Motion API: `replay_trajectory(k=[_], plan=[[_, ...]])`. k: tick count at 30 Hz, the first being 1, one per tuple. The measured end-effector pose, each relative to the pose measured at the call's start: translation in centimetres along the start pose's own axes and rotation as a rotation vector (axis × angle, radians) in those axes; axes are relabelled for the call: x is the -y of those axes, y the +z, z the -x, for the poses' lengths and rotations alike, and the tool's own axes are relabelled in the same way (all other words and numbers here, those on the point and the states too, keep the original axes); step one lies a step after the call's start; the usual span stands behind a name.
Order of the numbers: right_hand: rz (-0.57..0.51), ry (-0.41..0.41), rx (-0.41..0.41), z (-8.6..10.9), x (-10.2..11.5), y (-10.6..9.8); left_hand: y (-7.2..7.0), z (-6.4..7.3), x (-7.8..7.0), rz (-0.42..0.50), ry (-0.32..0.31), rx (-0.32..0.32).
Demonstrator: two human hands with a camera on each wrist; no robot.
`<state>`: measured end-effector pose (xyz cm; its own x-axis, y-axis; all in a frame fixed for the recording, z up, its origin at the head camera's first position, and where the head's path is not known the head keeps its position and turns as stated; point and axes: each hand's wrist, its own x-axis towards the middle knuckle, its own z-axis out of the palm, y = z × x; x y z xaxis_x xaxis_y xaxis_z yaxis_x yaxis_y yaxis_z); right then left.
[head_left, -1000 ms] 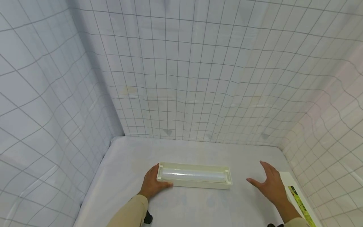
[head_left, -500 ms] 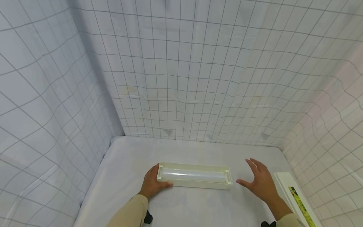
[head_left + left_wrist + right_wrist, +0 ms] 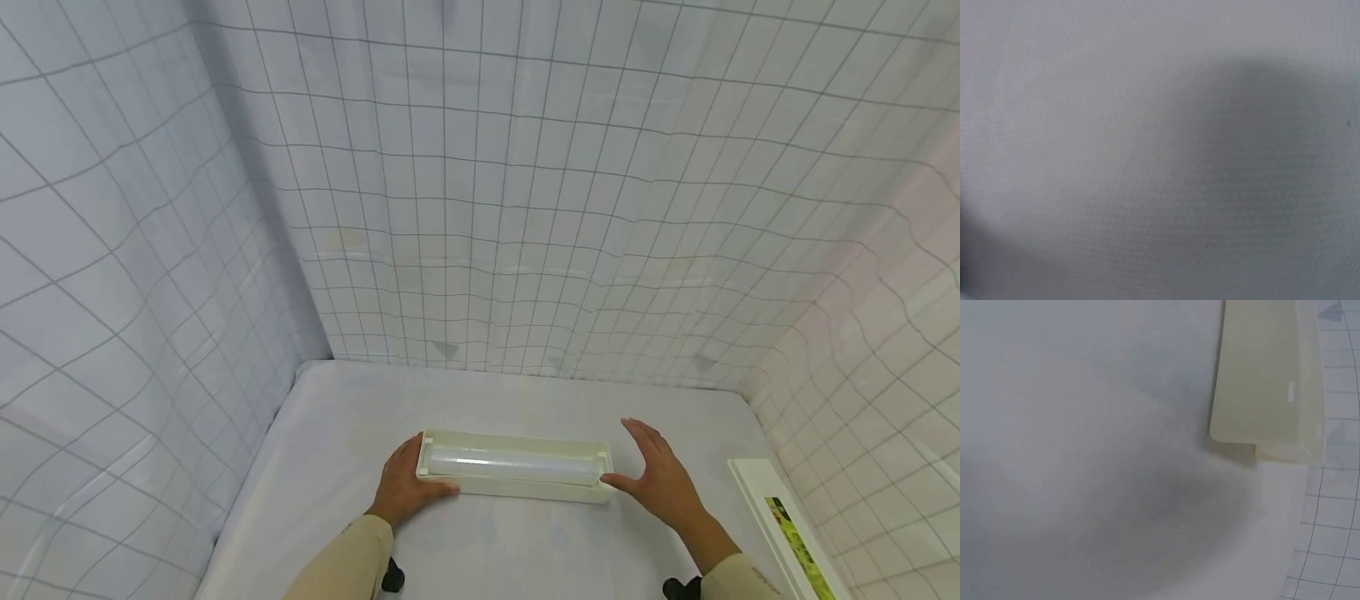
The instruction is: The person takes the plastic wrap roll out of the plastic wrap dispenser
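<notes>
A long cream plastic wrap dispenser box (image 3: 525,490) lies uncovered on the white tabletop. Inside it runs a shiny roll of clear film (image 3: 510,467). My left hand (image 3: 402,485) grips the box's left end, thumb along the front wall and fingers behind the end. At the opposite end is my right hand (image 3: 660,485), fingers spread and raised, its thumb tip right at the box's corner. The right wrist view has one end of the box (image 3: 1260,375) at upper right. Only blurred white surface fills the left wrist view.
A long white lid (image 3: 759,496) with a yellow-green label (image 3: 798,546) lies at the right side of the white tabletop (image 3: 495,558). White grid-patterned sheeting (image 3: 487,250) rises behind and on both sides.
My right hand has moved left from beside the lid to the right end of the dispenser box. The left hand and the box have stayed in place.
</notes>
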<state>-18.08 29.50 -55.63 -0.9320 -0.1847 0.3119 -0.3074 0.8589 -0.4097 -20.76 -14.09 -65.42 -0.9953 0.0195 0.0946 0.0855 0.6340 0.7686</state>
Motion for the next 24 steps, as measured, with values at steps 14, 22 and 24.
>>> replay_trajectory(k=[14,22,24], plan=[[-0.112,0.074,0.084,-1.4,1.8,1.9,-0.1,-0.1,0.1,0.016,-0.045,0.038],[-0.195,0.143,0.205,-2.0,2.1,3.3,-0.1,-0.1,0.2,0.012,-0.052,0.039],[-0.223,0.162,0.232,-2.1,2.1,3.6,-0.1,-0.1,0.2,0.015,-0.052,0.039]])
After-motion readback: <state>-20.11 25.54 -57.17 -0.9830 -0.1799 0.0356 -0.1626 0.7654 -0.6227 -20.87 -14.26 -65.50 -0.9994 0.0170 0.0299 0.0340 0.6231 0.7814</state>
